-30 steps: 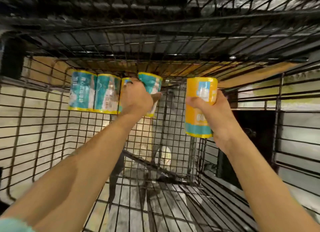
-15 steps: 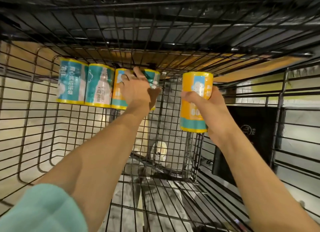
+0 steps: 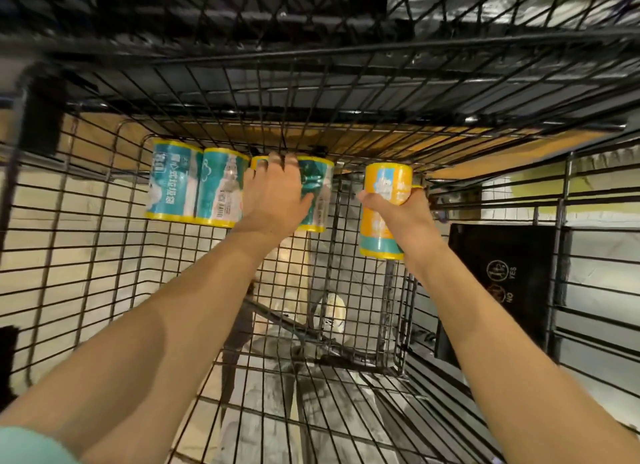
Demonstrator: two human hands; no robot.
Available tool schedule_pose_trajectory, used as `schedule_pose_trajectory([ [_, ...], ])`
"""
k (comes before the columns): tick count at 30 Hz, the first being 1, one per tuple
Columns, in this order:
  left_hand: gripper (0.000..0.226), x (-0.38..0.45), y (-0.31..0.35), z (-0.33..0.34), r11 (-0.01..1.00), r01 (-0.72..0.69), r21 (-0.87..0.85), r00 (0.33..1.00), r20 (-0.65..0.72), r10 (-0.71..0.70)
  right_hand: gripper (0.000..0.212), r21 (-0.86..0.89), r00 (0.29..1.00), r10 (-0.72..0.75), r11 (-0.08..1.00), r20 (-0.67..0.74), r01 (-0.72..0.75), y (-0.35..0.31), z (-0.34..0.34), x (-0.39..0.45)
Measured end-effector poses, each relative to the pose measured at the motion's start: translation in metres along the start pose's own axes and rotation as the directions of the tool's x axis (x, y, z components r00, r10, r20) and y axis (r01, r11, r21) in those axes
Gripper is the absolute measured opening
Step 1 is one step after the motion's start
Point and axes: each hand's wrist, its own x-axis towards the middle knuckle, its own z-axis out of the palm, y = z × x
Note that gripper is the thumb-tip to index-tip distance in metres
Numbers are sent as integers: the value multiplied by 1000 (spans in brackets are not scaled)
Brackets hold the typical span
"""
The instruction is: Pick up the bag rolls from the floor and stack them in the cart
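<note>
Wire walls close in on every side of the cart [image 3: 104, 255], with a mesh panel overhead at the far end and a grid floor below me. Four rolls stand side by side against the far wall, left of centre: roll one [image 3: 173, 183], roll two [image 3: 221, 190], a third mostly hidden behind my hand, and roll four [image 3: 317, 193] at the right end of the row. To the right of roll four the far wall is bare as far as the cart's right side, and that gap is where my right hand is.

My left hand [image 3: 273, 195] reaches far forward, arm nearly straight, palm laid flat over rolls three and four, fingers spread and pointing up, thumb out to the right on roll four. My right hand [image 3: 398, 207] grips a yellow roll [image 3: 382, 207] upright around its middle, thumb on the left, fingers curled behind. It is held clear of the row, just right of roll four, not touching it.

A black box [image 3: 502, 283] sits outside the right wall.
</note>
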Motion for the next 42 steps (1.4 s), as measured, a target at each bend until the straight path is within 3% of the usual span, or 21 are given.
schedule_pose_trajectory([
  [2,60,-3,-7,-5,997,-79,-4,996,38,79,82,-53,1000,6,999,1,-6,0,10,9],
  [5,48,-6,-17,-12,979,-203,12,975,95,201,130,-158,1000,17,987,-6,-18,4,25,27],
  [10,51,-9,-34,-14,950,-310,34,943,136,303,104,-295,996,82,952,-26,-86,15,45,53],
  [14,55,-11,-41,-12,949,-311,40,940,159,302,48,-438,998,-33,899,-59,4,21,50,63],
  [20,61,-19,-45,-17,948,-316,43,934,188,303,53,-575,988,-138,804,68,152,8,35,46],
  [24,64,-40,-39,-47,957,-286,45,939,211,271,56,-706,955,-218,643,202,296,-13,23,2],
  [31,65,-124,-62,-146,984,-178,6,982,67,178,66,-829,796,-365,106,482,550,-83,-12,-133],
  [36,60,-208,-106,-226,999,-22,-37,998,-65,19,75,-734,605,-441,-221,663,642,-139,8,-223],
  [42,65,-317,-185,-275,984,149,-101,961,-222,-168,77,-579,386,-461,-420,799,699,-185,72,-329],
])
